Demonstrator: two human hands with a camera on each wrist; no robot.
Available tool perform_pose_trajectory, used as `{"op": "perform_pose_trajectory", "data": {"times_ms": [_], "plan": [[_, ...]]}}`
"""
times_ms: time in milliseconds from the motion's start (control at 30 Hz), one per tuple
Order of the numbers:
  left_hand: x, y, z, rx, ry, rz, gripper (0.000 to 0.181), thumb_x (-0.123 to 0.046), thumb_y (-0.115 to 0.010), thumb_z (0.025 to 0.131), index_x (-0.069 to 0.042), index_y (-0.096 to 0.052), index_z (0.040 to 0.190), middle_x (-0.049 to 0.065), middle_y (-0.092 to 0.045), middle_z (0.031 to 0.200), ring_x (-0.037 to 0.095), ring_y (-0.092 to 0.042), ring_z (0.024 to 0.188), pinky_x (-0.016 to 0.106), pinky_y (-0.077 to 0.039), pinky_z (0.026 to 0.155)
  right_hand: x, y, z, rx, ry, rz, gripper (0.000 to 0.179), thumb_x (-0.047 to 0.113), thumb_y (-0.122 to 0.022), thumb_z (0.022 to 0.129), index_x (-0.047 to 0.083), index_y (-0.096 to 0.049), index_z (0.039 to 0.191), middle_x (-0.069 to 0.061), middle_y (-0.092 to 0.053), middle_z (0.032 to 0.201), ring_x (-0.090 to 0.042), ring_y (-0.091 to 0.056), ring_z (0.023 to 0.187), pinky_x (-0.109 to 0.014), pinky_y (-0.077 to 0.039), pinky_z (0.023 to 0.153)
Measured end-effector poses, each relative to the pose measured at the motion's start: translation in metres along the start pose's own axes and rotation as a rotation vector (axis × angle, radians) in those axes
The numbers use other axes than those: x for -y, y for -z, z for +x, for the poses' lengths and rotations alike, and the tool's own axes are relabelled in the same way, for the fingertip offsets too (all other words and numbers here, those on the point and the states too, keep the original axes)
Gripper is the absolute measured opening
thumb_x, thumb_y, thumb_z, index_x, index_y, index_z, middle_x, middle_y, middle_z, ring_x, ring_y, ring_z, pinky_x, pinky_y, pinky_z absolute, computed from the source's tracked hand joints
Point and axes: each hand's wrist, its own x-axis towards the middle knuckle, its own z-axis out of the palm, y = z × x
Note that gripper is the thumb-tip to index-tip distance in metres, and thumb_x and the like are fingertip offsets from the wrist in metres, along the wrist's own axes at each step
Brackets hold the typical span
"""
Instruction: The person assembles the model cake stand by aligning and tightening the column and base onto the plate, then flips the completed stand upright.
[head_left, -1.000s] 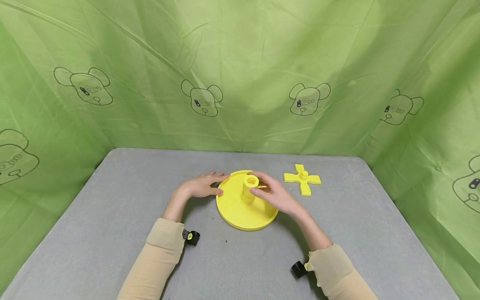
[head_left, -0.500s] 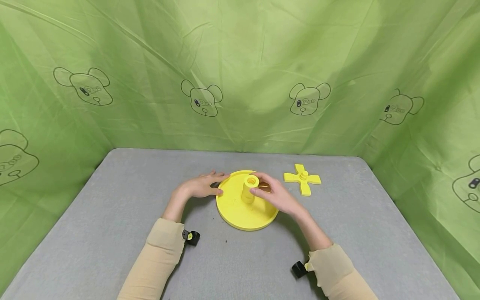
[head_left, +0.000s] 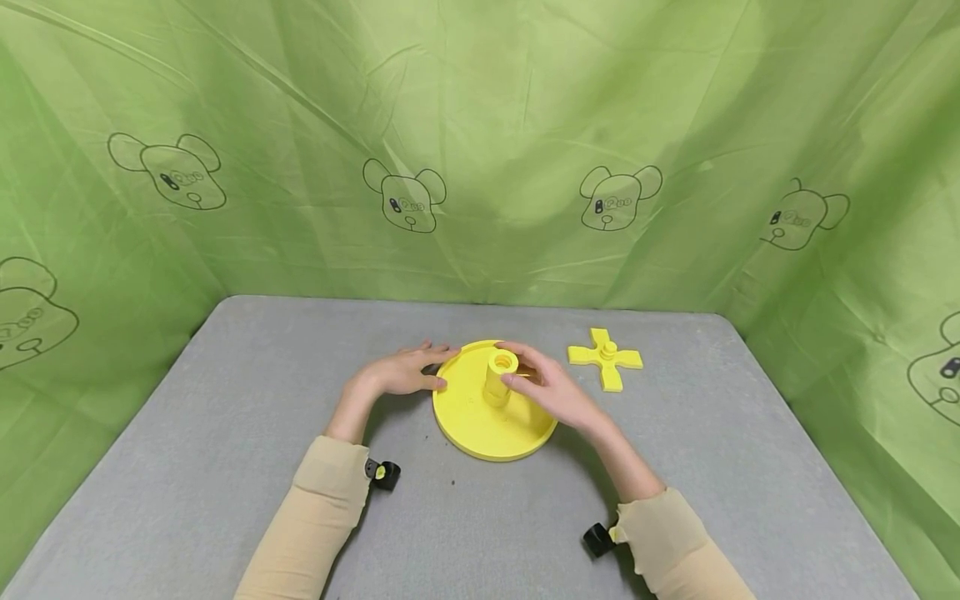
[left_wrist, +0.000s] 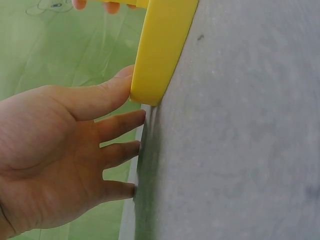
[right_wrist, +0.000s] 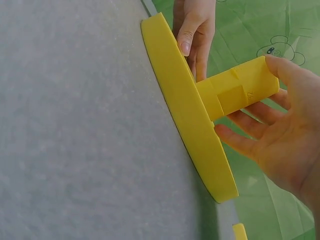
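A round yellow disc with a raised rim (head_left: 480, 435) lies flat on the grey table. From its middle rises an upright yellow tube (head_left: 495, 383) with a threaded hole in its top. My left hand (head_left: 401, 372) rests at the disc's left edge, thumb on the rim; in the left wrist view its fingers (left_wrist: 118, 155) spread down toward the table. My right hand (right_wrist: 285, 135) grips the tube (right_wrist: 240, 87), thumb near its top end and fingers round the far side. Whether the tube's base is fixed to the disc cannot be made out.
Right of the disc lies a yellow cross-shaped piece (head_left: 609, 358) with a short threaded stud at its centre. Green curtains (head_left: 480, 150) with bear outlines enclose the table (head_left: 300, 333) at the back and sides. Wrist cameras hang from both sleeves.
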Motion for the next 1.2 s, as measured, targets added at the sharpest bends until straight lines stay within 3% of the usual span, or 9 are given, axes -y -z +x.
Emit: {"op": "perform_pose_trajectory", "data": {"times_ms": [267, 867, 1033, 1200], "plan": [[0.0, 0.0, 0.001, 0.007, 0.005, -0.003, 0.067, -0.036, -0.059, 0.104, -0.022, -0.031, 0.163, 0.01, -0.023, 0.173, 0.041, -0.008, 0.162, 0.067, -0.01, 0.129, 0.0, -0.003, 0.001, -0.023, -0.013, 0.005, 0.047, 0.024, -0.066, 0.102, 0.012, -0.052, 0.145, -0.012, -0.063, 0.139, -0.028, -0.063, 0.126, -0.043, -0.054, 0.109], [0.002, 0.0, 0.0, -0.004, -0.014, -0.008, 0.068, -0.035, -0.06, 0.104, -0.019, -0.031, 0.163, 0.012, -0.024, 0.172, 0.043, -0.009, 0.161, 0.068, -0.01, 0.128, 0.006, 0.004, 0.001, -0.017, 0.02, -0.011, 0.057, 0.016, -0.067, 0.1, 0.003, -0.046, 0.152, -0.019, -0.057, 0.147, -0.041, -0.06, 0.13, -0.055, -0.05, 0.111], [-0.001, 0.002, -0.002, -0.007, -0.013, 0.0, 0.068, -0.034, -0.06, 0.104, -0.019, -0.032, 0.163, 0.011, -0.024, 0.172, 0.042, -0.01, 0.161, 0.067, -0.011, 0.128, 0.007, 0.019, -0.003, -0.086, 0.065, -0.052, 0.055, 0.013, -0.07, 0.098, 0.003, -0.049, 0.149, -0.022, -0.06, 0.143, -0.041, -0.057, 0.134, -0.061, -0.044, 0.115], [-0.004, 0.002, -0.002, -0.003, -0.016, 0.008, 0.067, -0.034, -0.06, 0.104, -0.019, -0.032, 0.163, 0.011, -0.025, 0.172, 0.043, -0.01, 0.161, 0.067, -0.01, 0.129, 0.003, 0.041, -0.013, -0.207, 0.062, -0.129, 0.052, 0.014, -0.072, 0.097, 0.002, -0.053, 0.145, -0.02, -0.06, 0.146, -0.034, -0.056, 0.138, -0.054, -0.043, 0.119]]}}
